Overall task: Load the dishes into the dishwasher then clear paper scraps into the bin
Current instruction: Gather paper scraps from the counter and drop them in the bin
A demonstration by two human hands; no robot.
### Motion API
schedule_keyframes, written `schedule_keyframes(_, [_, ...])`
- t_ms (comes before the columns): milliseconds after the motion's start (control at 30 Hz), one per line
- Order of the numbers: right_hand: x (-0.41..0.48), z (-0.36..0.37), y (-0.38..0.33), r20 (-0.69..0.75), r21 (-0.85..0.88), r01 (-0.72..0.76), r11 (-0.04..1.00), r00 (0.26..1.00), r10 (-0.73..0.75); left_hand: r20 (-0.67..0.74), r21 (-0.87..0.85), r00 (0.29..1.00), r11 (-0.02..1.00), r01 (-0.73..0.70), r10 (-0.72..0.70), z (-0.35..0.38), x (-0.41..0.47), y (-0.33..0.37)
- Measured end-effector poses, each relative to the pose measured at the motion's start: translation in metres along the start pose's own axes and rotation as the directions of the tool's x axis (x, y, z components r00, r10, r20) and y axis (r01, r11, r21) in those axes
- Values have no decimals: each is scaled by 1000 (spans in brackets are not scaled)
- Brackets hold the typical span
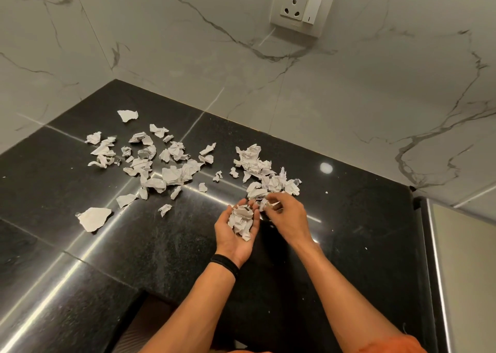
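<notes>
Two hands are over the black counter, toward its right side, approx midway btwn back edge and near edge: left hand lies palm up, fingers cupped round a handful of scraps, crumpled white paper w/ bits of print on it; right hand is palm down just beside it, thumb and fingers pinching a small scrap close to the left fingertips. A black wristband sits on the left wrist; an orange sleeve shows on the right arm at the bottom of view. Other paper lies on the counter in 2 groups. The right pile is bunched tight, pieces touching, just beyond the hands and nearer the back edge; its nearest bits reach the right hand's fingers. The left scatter is looser and wider, many pieces spread from near the far corner toward the middle, some touching, some apart. A big flat scrap lies alone at the near-left end of that scatter, w/ a few small singles btwn it and the hands, e.g. a lone crumpled bit. Tiny white crumbs dot the counter toward the right edge. The marble-look wall meets the counter at back and left; a socket w/ switch is mounted on it above the right pile. A round glare shows on the counter, right of that pile.
</notes>
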State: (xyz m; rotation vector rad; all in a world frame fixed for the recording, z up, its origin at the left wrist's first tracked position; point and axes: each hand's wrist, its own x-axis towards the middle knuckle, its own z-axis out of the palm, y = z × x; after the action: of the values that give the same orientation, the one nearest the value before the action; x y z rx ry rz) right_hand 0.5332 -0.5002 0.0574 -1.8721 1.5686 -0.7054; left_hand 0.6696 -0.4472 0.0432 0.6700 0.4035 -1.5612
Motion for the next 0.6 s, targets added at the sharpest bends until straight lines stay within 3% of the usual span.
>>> schedule_keyframes(100, [3, 11, 10, 145, -244, 124, 962, 985, -90, -35, -37, 999, 999, -20, 19, -5, 0, 4])
schedule_keyframes(167, [0, 15, 12, 123, -278, 152, 949, 985, -122, -52, -58, 998, 998, -40, 37, -8, 1, 7])
schedule_keyframes(267, [-10, 10, 9, -36, -70, 31, 997, 999, -34, -64, -48, 996, 997, -60, 56, -9, 2, 9])
schedule_keyframes(333, [-18, 5, 0, -98, 95, 33, 995, 995, -24, -62, -37, 997, 998, -57, 55, -10, 4, 7])
schedule_keyframes(500, [-36, 8, -24, 50, 191, 236, 953, 967, -250, -30, -15, 999, 1000, -24, 24, -6, 6, -4])
schedule_keyframes(600, [-31, 12, -23, -29, 311, 177, 934, 984, -177, 19, -42, 999, 999, -29, 30, -5, 3, 2])
